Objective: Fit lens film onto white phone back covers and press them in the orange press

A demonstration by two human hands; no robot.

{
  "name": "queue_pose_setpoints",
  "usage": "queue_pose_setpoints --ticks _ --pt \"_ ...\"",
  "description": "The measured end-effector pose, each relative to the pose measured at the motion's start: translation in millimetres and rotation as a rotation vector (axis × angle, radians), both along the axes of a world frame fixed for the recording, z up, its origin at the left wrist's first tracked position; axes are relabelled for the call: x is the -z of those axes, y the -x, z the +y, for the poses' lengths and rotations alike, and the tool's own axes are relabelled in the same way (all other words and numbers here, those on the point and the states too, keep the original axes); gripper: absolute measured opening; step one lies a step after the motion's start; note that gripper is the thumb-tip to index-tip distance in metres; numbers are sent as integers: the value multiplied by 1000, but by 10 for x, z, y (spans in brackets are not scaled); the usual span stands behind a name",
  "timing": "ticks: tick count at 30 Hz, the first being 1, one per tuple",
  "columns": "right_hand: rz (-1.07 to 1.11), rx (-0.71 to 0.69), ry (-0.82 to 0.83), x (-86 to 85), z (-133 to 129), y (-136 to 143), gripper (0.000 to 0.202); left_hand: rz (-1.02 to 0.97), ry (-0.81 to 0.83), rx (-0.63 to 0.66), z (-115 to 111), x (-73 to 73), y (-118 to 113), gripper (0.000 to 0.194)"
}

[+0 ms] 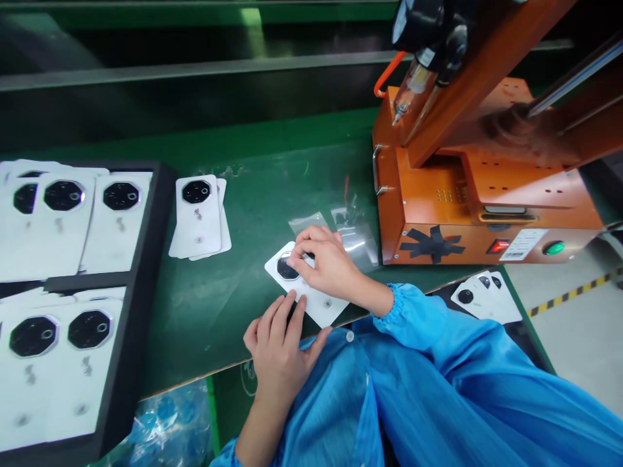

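A white phone back cover (325, 312) with a black octagonal camera area lies at an angle near the front edge of the green bench. My left hand (281, 350) rests with its fingers stretched out, the tips touching the cover's near edge. Over the camera area is my right hand (327, 263), thumb and forefinger pinched together. Whatever might be between those fingertips is too small to make out. Clear plastic film pieces (354, 235) lie just beyond the right hand.
Two overlapping white covers (198, 224) lie to the left. Beside them a black tray (150, 227) holds several more. An orange press machine (394, 214) stands at the right, and several covers (487, 298) lie below it. A bag with blue items (165, 421) is beneath the bench edge.
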State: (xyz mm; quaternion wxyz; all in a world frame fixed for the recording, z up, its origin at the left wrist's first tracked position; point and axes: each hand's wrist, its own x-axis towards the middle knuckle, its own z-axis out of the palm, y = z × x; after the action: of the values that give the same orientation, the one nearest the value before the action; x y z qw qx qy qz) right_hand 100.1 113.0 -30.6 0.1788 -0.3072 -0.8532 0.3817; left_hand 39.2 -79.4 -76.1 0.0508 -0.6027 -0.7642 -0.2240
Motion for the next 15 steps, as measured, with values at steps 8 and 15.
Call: queue_pose_setpoints --ticks 8,15 --pt "-59 -23 -85 92 4 34 17 54 -71 4 33 23 16 67" --pt "-72 -5 -155 136 27 49 17 57 -79 13 45 6 28 66"
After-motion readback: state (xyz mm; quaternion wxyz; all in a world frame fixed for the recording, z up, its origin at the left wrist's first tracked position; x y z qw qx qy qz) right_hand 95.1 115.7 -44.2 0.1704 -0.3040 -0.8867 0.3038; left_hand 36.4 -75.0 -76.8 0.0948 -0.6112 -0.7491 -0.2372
